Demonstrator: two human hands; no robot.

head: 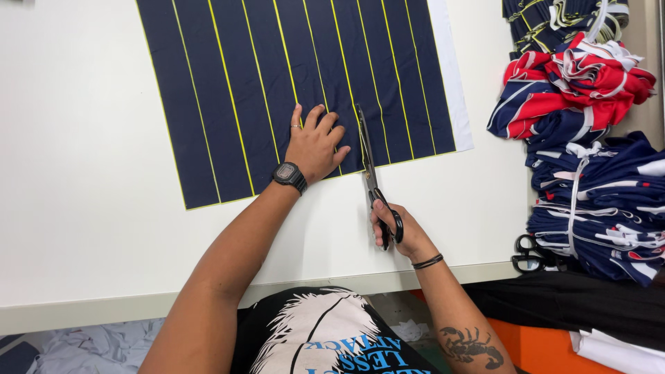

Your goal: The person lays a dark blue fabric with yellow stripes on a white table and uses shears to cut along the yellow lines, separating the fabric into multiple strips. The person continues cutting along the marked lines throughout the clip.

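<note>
two hands shared it — my left hand [315, 144] lay flat, fingers spread, on the navy striped fabric [298, 83] mid-table; my right hand [400, 228], fingers through the scissors [370, 173], needed blades tracking the yellow line.

Hands: two, left hand [315, 144] and right hand [402, 232].
Scissors: two pairs, the cutting scissors [372, 176] and spare black scissors [530, 255].
Striped cloth sheets: one, navy cloth [298, 83] on the bench [76, 173].
Yellow stripes on it: nine, by my count.
Wristwatches: one, black watch [289, 176].
Wristbands: one, black band [427, 262].
Finger rings: one, ring [296, 126].
Folded fabric stacks: three, yellow-trimmed pile [554, 21], red pile [575, 86], blue pile [596, 208].
</note>
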